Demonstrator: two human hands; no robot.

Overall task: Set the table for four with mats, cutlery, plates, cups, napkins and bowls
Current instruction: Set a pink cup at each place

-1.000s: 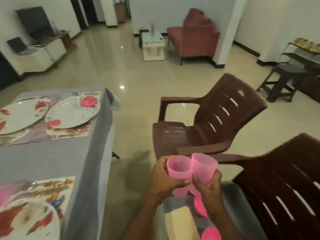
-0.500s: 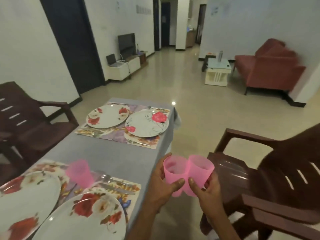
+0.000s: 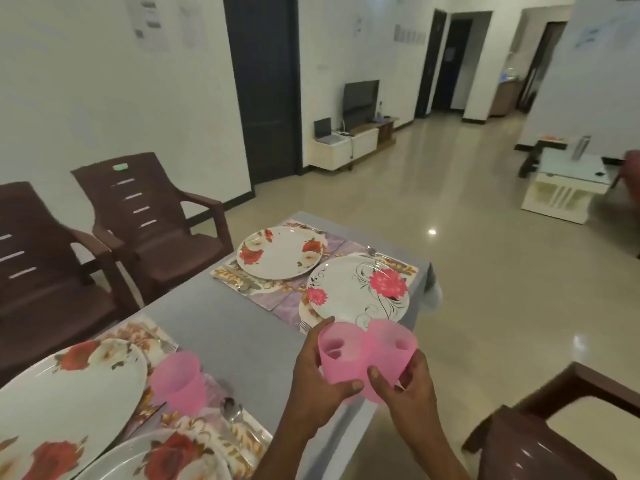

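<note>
Single head-worn view, looking forward and down along the table (image 3: 221,327); edges seem somewhat wide-angle-warped.

No legible text, brand, number or sign anywhere in the head view. White paper sheets (image 3: 149,20) taped to the wall far up and left of the left hand (image 3: 313,382) carry only blurred grey marks, and the smaller sheets (image 3: 409,35) between the dark doorways far above both hands are equally unreadable. A small green sticker (image 3: 120,166) on the backrest of the brown plastic armchair (image 3: 145,209), far left of the left hand, shows no readable characters; the pink translucent plastic cups (image 3: 367,358) held in the hands are unmarked.
</note>
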